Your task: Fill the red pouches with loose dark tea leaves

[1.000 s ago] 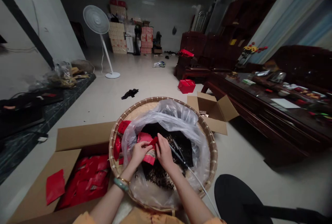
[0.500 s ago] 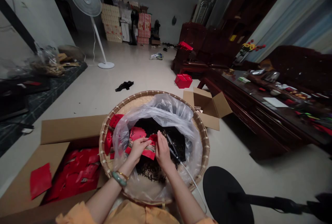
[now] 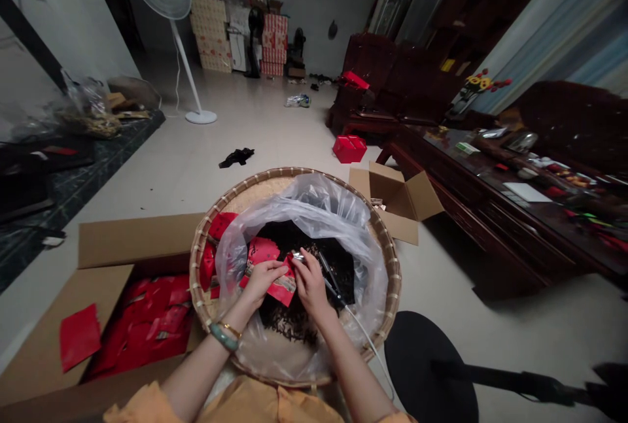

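Between my hands is a small red packet (image 3: pixel 282 289), with a silvery bit showing at its top by my right fingers. My left hand (image 3: pixel 263 281) pinches its left side, and my right hand (image 3: pixel 310 282) grips its upper right edge. Both are over a clear plastic bag (image 3: pixel 230 236) that lies open in a round woven basket (image 3: pixel 197 259). Dark, dry, leaf-like bits (image 3: pixel 289 325) fill the bag. Behind my left hand another red packet (image 3: pixel 262 251) rests on them. A black tool with a white cord (image 3: pixel 335 292) lies just right of my right hand.
Left of the basket stands an open cardboard box (image 3: pixel 140 240) full of red packets. A smaller open box (image 3: pixel 400 197) sits beyond the basket's right rim. A black round stand base (image 3: pixel 426 371) is at the lower right. A white fan (image 3: pixel 200 116) stands farther back.
My right fingers have bent in at the packet's top, where a silvery bit now shows. The packet is tilted more. The view has shifted slightly.
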The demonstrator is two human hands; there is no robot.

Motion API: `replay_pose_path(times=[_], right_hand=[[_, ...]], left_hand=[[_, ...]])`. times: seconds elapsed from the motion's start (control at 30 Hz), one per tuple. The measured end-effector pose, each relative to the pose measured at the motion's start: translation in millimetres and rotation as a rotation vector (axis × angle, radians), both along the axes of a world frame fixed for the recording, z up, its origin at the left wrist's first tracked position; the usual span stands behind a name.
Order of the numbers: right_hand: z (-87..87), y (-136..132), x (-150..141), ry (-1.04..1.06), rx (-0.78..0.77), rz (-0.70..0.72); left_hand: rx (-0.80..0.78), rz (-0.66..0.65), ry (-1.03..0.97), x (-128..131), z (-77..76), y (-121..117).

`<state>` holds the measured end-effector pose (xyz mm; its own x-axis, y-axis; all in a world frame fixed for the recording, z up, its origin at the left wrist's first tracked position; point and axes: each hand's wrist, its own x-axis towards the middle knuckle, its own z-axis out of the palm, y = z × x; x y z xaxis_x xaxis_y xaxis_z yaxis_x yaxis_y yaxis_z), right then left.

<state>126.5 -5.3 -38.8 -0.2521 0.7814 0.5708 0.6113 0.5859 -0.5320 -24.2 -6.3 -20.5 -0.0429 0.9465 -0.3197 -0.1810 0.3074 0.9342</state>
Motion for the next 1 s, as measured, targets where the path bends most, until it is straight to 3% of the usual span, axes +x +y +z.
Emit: replay_pose_path(times=[0.1, 0.17, 0.3, 0.4, 0.5, 0.7, 0.83, 1.0], right_hand=[[9.3, 1, 0, 0.072, -0.035, -0.167], [15.7, 3, 3, 0.087, -0.074, -0.202], [24.7, 7, 8, 0.217, -0.237, -0.093], [27.5, 8, 9, 0.430, -0.471, -0.040], [28.9, 7, 9, 0.619, -0.730, 0.101], [29.8, 5, 12, 0.626, -1.149, 0.342], [27.2, 7, 13, 0.771, -1.191, 0.341], [22.9, 8, 14, 0.908, -1.162, 0.315]], left_hand=[[0.080, -0.067, 0.198, -1, -5.5, 0], [0.117, -0.117, 0.286, -2, -7.4, 1], [0.155, -0.146, 0.383, -9, -4.2, 4], [0.169, -0.143, 0.382, -16, 1.7, 6], [0.176, -0.135, 0.309, -19, 6.6, 6], [0.267, -0.235, 0.420, -17, 11.0, 10], [0.373, -0.305, 0.657, -16, 9.5, 10], [0.762, -0.328, 1.154, -15, 8.3, -1]])
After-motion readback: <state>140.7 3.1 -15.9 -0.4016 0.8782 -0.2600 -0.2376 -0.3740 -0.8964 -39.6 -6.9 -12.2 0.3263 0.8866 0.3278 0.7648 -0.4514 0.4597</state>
